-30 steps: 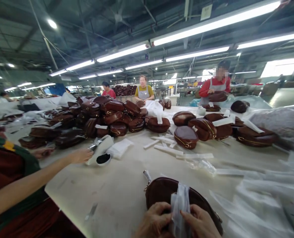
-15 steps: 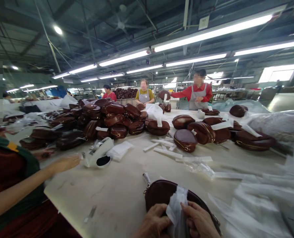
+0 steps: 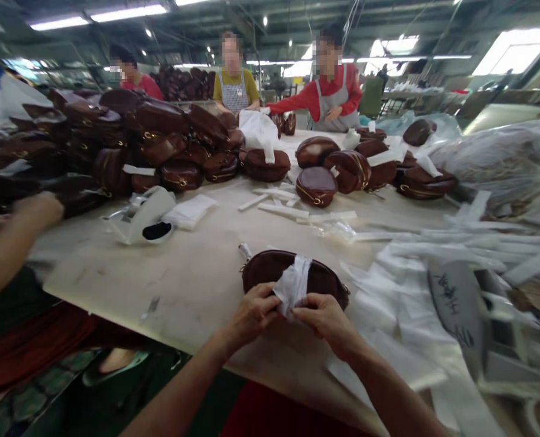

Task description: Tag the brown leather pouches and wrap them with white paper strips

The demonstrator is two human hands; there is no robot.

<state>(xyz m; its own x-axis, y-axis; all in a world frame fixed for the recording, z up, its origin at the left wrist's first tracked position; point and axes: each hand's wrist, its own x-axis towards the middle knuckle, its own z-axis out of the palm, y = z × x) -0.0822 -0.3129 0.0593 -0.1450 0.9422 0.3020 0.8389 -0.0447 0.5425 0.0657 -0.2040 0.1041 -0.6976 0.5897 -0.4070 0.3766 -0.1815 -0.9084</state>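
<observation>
A dark brown leather bag [image 3: 263, 270] lies on the table in front of me, with a metal zipper pull at its left end. White tissue paper [image 3: 294, 282] runs over the bag's middle. My left hand [image 3: 254, 312] pinches the left side of the paper, its fingers against the bag. From the right, my right hand [image 3: 321, 315] closes thumb and fingers on the paper's lower part. The paper's lower end is partly hidden by my fingers.
Left of centre stands a white tape dispenser [image 3: 135, 215] beside folded white paper [image 3: 190, 211]. A pile of brown bags [image 3: 160, 124] lies behind. White strips and a grey dispenser [image 3: 456, 309] are at the right. A co-worker's arm [image 3: 19, 243] reaches in from the left.
The view has tilted down, showing more of my forearms and the table's near edge. Both hands stay on the tissue paper. The co-worker's arm at left has moved away from the white dispenser.
</observation>
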